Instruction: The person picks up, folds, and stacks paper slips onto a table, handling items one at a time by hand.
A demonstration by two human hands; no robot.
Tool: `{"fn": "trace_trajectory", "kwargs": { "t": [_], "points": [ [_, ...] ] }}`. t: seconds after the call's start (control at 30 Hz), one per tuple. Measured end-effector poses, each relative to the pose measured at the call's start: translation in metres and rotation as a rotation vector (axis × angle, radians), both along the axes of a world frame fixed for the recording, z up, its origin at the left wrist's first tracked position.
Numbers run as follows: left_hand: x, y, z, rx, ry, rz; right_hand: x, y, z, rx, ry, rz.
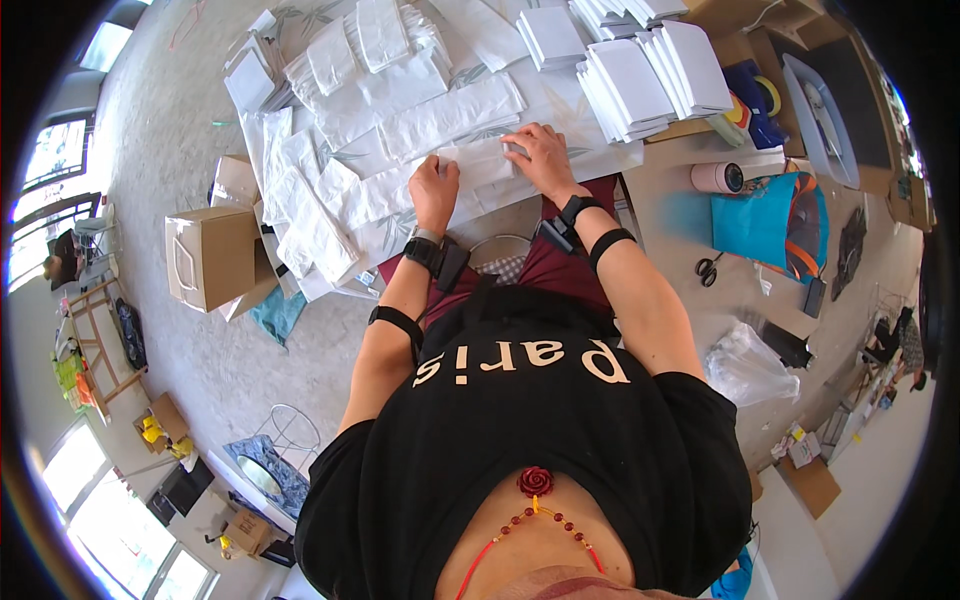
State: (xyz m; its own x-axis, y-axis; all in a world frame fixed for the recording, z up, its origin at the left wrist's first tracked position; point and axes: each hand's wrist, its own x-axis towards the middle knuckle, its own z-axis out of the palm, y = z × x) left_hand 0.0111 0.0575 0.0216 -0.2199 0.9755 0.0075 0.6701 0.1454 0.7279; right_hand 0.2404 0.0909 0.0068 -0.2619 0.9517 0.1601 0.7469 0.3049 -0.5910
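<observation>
A folded strip of thin white sheet (478,162), plastic or cloth, lies along the near edge of the table in front of me. My left hand (435,190) is closed, its fingertips pinching the strip near its middle. Towards the strip's right end, my right hand (543,158) is curled with thumb and fingers pressed on the material. Just beyond lies another folded white sheet (450,115). More crumpled white sheets (310,215) spread to the left of my left hand. The exact grip under the fingertips is partly hidden.
Stacks of white flat packets (625,85) stand at the table's far right, with another stack (255,75) far left. Cardboard boxes (205,255) sit left of the table. On the right are a blue bag (755,225), a pink cylinder (712,178) and black scissors (708,268).
</observation>
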Motion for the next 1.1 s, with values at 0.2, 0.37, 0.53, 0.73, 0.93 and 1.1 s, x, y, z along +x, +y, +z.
{"fn": "trace_trajectory", "kwargs": {
  "t": [0.2,0.37,0.53,0.73,0.93,1.1],
  "points": [
    [-0.002,0.000,-0.001,0.000,0.033,-0.011,0.010,0.003,0.002,-0.044,-0.041,0.082],
    [-0.003,0.000,-0.003,-0.010,0.027,-0.010,0.016,0.006,0.008,-0.112,-0.076,0.150],
    [-0.007,-0.004,-0.007,0.010,-0.014,-0.004,0.022,0.008,0.013,-0.145,-0.089,0.189],
    [-0.028,-0.023,0.007,0.093,0.111,0.133,0.022,0.009,0.019,-0.211,-0.114,0.195],
    [-0.087,-0.053,0.005,0.129,0.241,0.376,0.006,0.007,0.030,-0.057,-0.064,0.178],
    [-0.113,-0.072,-0.007,0.057,0.309,0.445,-0.053,-0.007,0.033,0.057,0.057,0.296]
  ]
}}
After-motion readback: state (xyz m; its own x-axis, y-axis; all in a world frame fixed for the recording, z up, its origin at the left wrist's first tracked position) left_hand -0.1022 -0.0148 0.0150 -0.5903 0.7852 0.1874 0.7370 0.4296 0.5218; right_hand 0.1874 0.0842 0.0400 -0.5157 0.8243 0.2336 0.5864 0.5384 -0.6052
